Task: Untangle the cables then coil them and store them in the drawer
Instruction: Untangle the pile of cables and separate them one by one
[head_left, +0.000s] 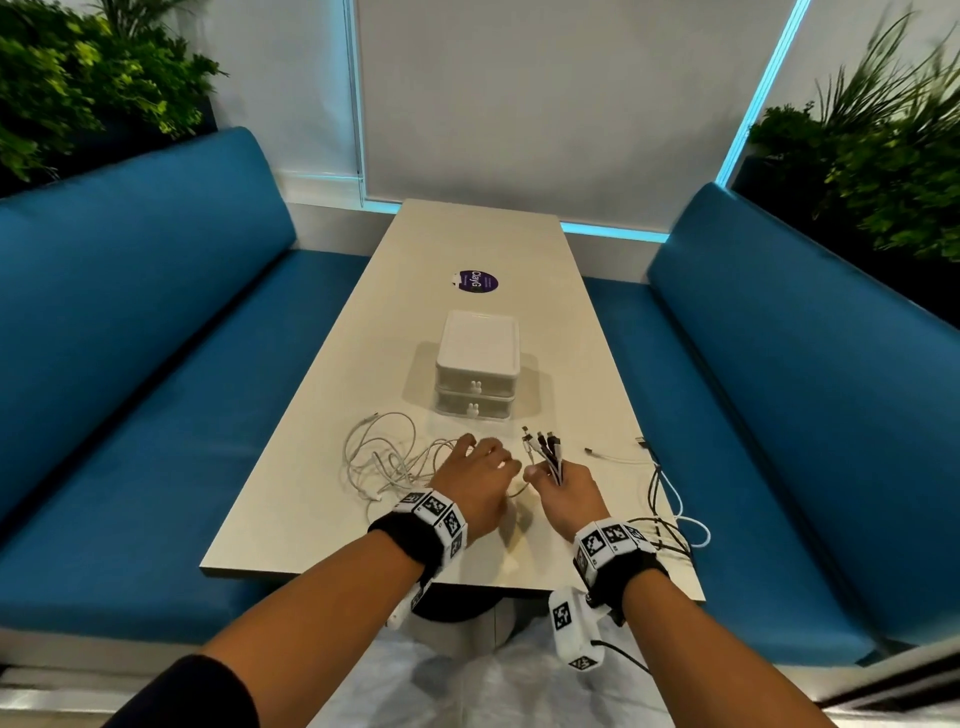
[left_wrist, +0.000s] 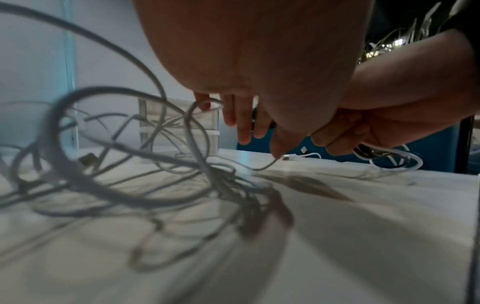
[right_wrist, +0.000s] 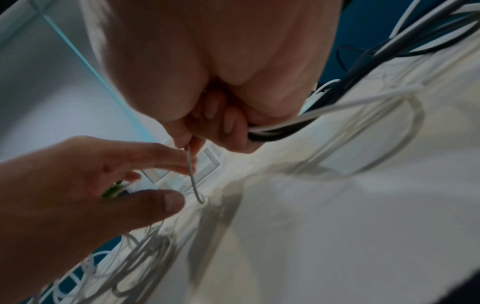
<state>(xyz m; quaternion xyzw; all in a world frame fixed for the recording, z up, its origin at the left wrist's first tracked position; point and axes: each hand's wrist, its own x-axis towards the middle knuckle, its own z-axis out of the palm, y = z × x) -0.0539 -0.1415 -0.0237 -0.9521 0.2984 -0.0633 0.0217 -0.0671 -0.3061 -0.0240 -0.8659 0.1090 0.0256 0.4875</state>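
Observation:
A tangle of white cables (head_left: 384, 457) (left_wrist: 130, 154) lies on the table (head_left: 467, 239), left of centre. My left hand (head_left: 493, 460) hovers over its right side, fingers straight and spread, holding nothing. My right hand (head_left: 545, 475) grips a bundle of black and white cable ends (head_left: 545, 449) (right_wrist: 272, 131) with the plugs pointing up. Its thumb and forefinger also pinch a thin white cable (right_wrist: 192, 174) that runs down into the tangle, passing between my left thumb and forefinger. The white two-drawer unit (head_left: 478, 364) stands just behind, both drawers closed.
Black and white cables (head_left: 670, 512) trail from my right hand over the table's right edge. A loose white cable with a plug (head_left: 613, 456) lies to the right. A purple sticker (head_left: 478, 282) is farther back. Blue benches (head_left: 156, 338) flank the table.

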